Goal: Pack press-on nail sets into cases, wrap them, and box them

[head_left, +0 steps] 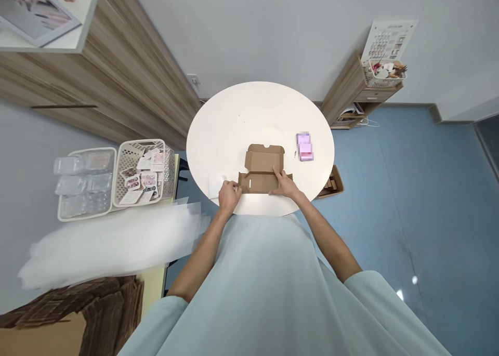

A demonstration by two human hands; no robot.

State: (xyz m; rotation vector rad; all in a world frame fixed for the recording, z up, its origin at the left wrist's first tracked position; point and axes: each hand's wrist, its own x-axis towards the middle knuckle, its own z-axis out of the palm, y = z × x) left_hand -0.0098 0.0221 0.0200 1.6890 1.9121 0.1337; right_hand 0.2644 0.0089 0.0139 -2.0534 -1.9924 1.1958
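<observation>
A small brown cardboard mailer box (265,160) lies on the round white table near its front edge, its lid folded back away from me. My left hand (229,197) pinches the box's front left corner. At the right end, my right hand (286,185) grips the box, one digit reaching over the inside and another at the front edge. Part of the right side is hidden under that hand. Close beside my left hand lies a thin white sheet or pouch (215,186). Right of the box is a blurred purple item (304,146).
On my left, a side table holds a basket of packaged cards (144,176), a basket of clear plastic boxes (86,176), white translucent bags (117,241) and stacked flat cardboard (109,314). An open carton (332,183) is on the floor at right, near a wooden cabinet (351,93).
</observation>
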